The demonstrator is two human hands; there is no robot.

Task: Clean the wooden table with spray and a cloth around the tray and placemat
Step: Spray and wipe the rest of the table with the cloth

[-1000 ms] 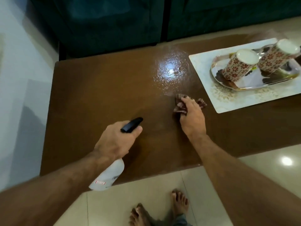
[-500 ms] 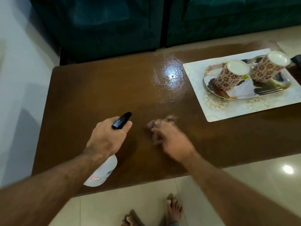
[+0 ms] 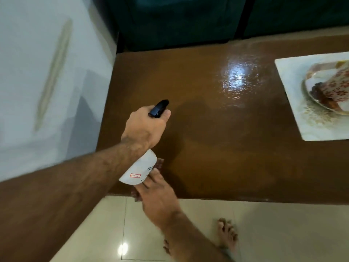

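Down at the lower centre of the frame, the right hand (image 3: 158, 197) presses one dark red checked cloth (image 3: 160, 163) flat on the brown wooden counter (image 3: 217, 144), right at its near edge. The left hand (image 3: 144, 127) grips one white spray bottle with a black nozzle (image 3: 138, 170); its label is too blurred to read. Open wood stretches right to one white rectangular placemat (image 3: 294, 103) carrying one shiny metal tray (image 3: 309, 91).
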